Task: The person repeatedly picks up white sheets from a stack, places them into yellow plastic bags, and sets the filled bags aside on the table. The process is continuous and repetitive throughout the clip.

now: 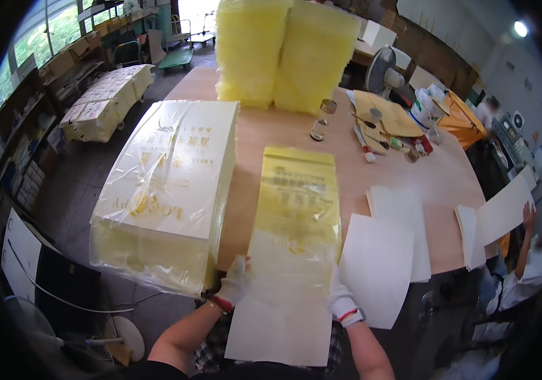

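A stack of white paper (277,329) lies lengthwise in front of me, its near end hanging over the table's front edge. Its far part is inside a yellowish clear plastic bag (299,174) with printing, flat on the table. My left hand (236,283), in a white glove, is closed at the left edge of the paper and bag. At the right edge, my right hand (340,296), also gloved, grips the same paper; some of its fingers are hidden. Next to my right hand, more white sheets (375,266) overlap and stick out past the table edge.
A tall pile of bagged paper (163,171) stands left. Two high yellow stacks (252,54) rise at the back of the table (359,183). A glass jar (319,129), cardboard pieces (388,114) and a fan (381,69) are beyond. A co-worker's hand (528,216) holds white sheets at right.
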Available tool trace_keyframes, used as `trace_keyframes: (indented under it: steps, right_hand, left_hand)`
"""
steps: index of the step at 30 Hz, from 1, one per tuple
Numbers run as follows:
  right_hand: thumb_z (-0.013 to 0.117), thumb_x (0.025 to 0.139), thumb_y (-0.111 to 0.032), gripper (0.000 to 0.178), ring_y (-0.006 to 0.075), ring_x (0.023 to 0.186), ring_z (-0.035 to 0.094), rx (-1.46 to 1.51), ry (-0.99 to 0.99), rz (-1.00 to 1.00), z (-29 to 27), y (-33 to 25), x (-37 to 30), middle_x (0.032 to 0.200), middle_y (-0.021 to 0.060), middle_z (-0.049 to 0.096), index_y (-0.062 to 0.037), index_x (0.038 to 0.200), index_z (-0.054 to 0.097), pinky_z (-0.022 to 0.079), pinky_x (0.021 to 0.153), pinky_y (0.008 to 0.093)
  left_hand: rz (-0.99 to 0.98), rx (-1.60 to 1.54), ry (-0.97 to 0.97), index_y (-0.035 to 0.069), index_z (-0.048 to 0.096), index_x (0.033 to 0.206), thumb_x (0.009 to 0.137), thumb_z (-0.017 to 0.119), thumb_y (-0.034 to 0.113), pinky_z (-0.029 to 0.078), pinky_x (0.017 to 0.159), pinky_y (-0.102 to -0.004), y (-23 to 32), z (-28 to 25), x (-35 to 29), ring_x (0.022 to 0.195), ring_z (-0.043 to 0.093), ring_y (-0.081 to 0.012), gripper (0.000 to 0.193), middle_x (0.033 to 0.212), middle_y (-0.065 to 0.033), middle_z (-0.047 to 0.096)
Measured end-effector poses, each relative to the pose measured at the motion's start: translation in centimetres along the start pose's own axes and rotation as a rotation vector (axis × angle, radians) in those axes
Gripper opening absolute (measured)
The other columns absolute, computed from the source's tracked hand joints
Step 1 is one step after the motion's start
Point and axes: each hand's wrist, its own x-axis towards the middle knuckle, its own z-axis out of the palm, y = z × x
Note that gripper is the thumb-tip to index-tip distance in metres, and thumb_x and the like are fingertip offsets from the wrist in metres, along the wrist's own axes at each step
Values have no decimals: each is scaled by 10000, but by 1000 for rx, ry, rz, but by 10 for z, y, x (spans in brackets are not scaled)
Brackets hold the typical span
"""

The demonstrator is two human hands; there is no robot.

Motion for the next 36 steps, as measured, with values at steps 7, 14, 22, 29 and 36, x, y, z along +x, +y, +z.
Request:
trace_keyframes:
  steps: [7,14,22,29,36]
  right_hand:
    - [447,820,-151,569,422,728,581,143,-81,-34,7,-6,-122,883,277,584,-63,1349,258,466,620,473]
    - [450,820,-139,429,401,664,585,27,-195,-593,27,7,-220,840,258,594,-49,1237,408,468,560,444]
    - [539,807,-228,390,337,679,618,330,41,-306,7,12,-185,835,208,625,-91,1172,526,500,625,397]
    - [528,872,-186,342,218,894,582,655,26,-219,49,28,-121,992,89,580,-13,1162,476,498,764,327]
    - [503,871,-157,259,103,786,520,1695,-148,-136,16,-115,-85,979,18,553,-16,1083,550,435,683,225]
  left_hand:
    - [-148,94,-249,26,382,880,813,473,37,411,612,-364,25,-42,-108,682,481,-276,114,755,-132,454]
    - [-162,-279,-702,38,531,965,748,598,47,448,768,-321,88,-116,-189,966,529,-296,227,1145,-191,468]
    - [-211,-269,-66,27,461,728,680,478,-50,457,603,-289,55,-75,-153,665,546,-202,92,739,-111,539]
    - [290,-145,-155,39,496,706,659,517,-29,434,585,-321,121,-59,-88,693,527,-263,86,754,-99,500]
    - [808,-26,71,99,475,595,584,620,-7,448,472,-312,183,-157,-63,587,579,-234,181,729,-66,582]
